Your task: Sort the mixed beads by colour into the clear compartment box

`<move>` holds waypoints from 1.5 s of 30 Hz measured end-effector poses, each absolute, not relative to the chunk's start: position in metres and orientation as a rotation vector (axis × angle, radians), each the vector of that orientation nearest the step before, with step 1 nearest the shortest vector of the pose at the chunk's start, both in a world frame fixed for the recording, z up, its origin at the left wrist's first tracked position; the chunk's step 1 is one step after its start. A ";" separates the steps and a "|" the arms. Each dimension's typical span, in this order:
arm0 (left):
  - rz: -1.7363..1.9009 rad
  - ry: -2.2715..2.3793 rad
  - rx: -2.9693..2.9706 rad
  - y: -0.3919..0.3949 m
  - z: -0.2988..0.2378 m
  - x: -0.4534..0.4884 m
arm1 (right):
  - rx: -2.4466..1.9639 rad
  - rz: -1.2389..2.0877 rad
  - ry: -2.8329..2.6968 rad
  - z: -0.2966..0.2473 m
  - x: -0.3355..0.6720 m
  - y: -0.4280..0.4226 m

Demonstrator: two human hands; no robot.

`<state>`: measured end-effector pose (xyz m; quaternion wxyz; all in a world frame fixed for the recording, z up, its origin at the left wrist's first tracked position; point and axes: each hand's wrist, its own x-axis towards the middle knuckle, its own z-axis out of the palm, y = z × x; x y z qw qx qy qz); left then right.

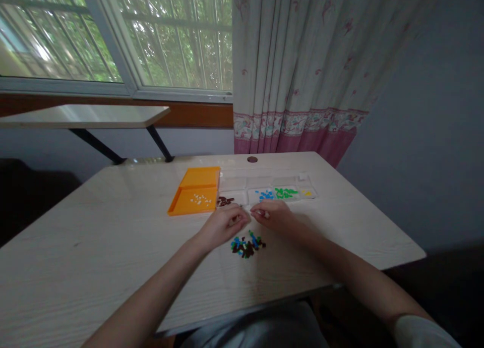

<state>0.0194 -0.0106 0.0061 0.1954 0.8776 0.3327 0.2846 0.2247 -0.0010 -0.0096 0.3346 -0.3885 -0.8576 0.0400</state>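
Note:
Both hands hover close together over the table, between a loose pile and a sorting box. Fingers curled into a pinch, my left hand (225, 224) is just left of the middle; anything in it is too small to make out. Facing it, my right hand (278, 215) is also closed, its fingertips pinched, and what they hold cannot be made out. Below them lies a mixed pile of tiny brown, blue and green pieces (247, 246). Beyond, a clear compartment box (260, 180) holds brown pieces (226, 201), blue pieces (265, 194), green pieces (285, 192) and a few yellow pieces (306, 192).
Left of the clear box lies an open orange case (198, 178), with small white pieces (200, 199) in its near half. A raised shelf (86, 115) on black legs stands at the back left. Behind the wooden table (113, 227) hang curtains (298, 85) beside a window.

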 end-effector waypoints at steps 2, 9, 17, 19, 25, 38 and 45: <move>0.851 0.931 2.439 -0.011 0.006 0.021 | -0.985 0.146 -2.264 -0.009 0.221 -0.006; 0.894 0.948 2.427 -0.012 0.007 0.021 | -0.945 0.192 -2.296 -0.008 0.220 -0.011; 0.867 0.928 2.413 -0.012 0.007 0.021 | -0.911 0.201 -2.295 -0.006 0.220 -0.012; 0.855 0.947 2.397 -0.011 0.008 0.021 | -0.904 0.190 -2.278 -0.003 0.221 -0.011; 0.621 0.925 2.481 -0.009 0.003 0.020 | -0.879 0.049 -2.151 0.005 0.232 -0.003; 0.391 0.883 2.581 -0.009 -0.005 0.023 | -0.738 -0.096 -1.967 0.015 0.238 -0.004; 0.420 0.904 2.604 -0.008 -0.005 0.021 | -0.789 -0.099 -1.981 0.015 0.238 -0.006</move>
